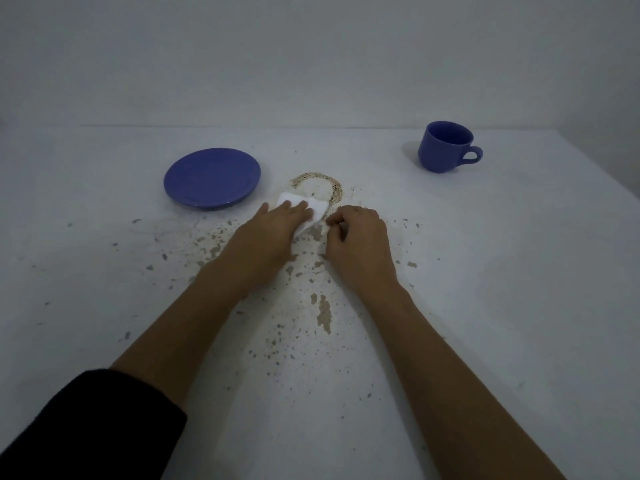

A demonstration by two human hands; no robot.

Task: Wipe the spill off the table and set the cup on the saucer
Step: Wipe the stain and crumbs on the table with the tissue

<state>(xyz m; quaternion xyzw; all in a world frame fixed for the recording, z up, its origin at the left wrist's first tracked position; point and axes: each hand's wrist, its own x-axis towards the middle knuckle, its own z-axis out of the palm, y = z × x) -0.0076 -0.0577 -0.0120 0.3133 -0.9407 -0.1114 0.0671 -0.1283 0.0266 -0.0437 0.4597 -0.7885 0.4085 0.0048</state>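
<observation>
At mid counter (519, 271), my left hand (273, 230) presses a tissue (320, 213) onto the spill (334, 187), fingers straight. My right hand (360, 237) curls its fingers at the tissue's edge, and I cannot tell if they grip it. Saucer (212, 178) at ten o'clock, cup (445, 147) upright at two.

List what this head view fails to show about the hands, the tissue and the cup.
Tissue: head view, mostly under the left hand; its full shape is hidden.
Right hand: head view, fingers curl under its back; whether they pinch the tissue cannot be told.
Cup: head view, its near wall and dim light hide the bottom; contents unknown.
Spill: head view, parts lie under both hands.
</observation>
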